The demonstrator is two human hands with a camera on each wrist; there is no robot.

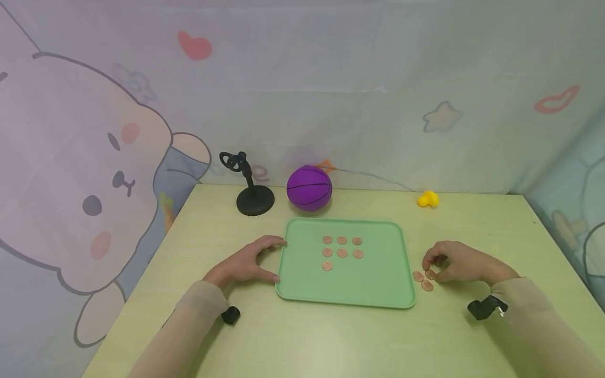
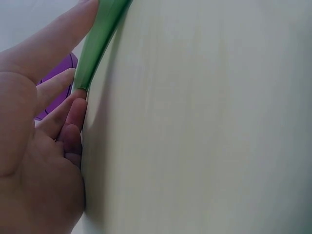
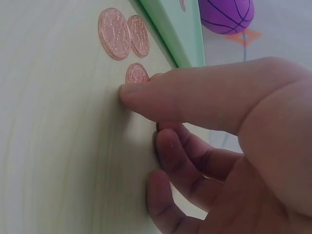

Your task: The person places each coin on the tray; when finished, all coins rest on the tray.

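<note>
A light green tray point(image 1: 378, 283) lies on the table, bearing several copper coins point(image 1: 342, 253) in two rows of three with a single one below. My left hand point(image 1: 246, 262) rests at the tray's left rim, thumb and fingers spread apart and touching it. To the right of the tray, my right hand point(image 1: 460, 262) has thumb and index finger at a copper coin point(image 3: 137, 73), pinching it at the table. Two more coins lie just beside it, a larger-looking one point(image 3: 114, 34) and its neighbour point(image 3: 139, 36). Part of the pinched coin is hidden behind the thumb.
Behind the tray sits a purple ball point(image 1: 309, 189) with black lines. A black stand point(image 1: 255, 199) with a round base is to its left. A small yellow object point(image 1: 428, 199) lies near the table's back edge at right. A printed cloth point(image 1: 331, 79) hangs behind.
</note>
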